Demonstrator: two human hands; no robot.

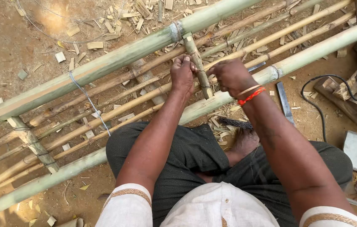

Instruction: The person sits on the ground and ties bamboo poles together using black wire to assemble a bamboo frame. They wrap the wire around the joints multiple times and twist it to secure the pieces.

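Your white sleeves fill the bottom edge, and your forearms run up from them to the work at about twelve o'clock. Your left hand [182,73] and right hand [232,77] meet at a short bamboo crosspiece [198,65], one on each side of it. The left fingers are curled tight against the crosspiece and a thin slat there; the right fingers are also curled in, but you cannot tell what they pinch. A red thread band [250,96] circles your right wrist.

That crosspiece spans two thick green bamboo poles [115,59], the upper running from nine o'clock to one o'clock, the lower [313,52] parallel and nearer you. Between them lie several thin brown slats [103,113]. A second crosspiece [33,145] sits at eight o'clock, bound with wire. One loose wire [88,101] crosses the frame at ten o'clock.

Out at three o'clock lie one flat blade [284,102], one black cable [319,107] and wooden blocks [350,103]. Bamboo chips [115,23] litter the ground at twelve o'clock.
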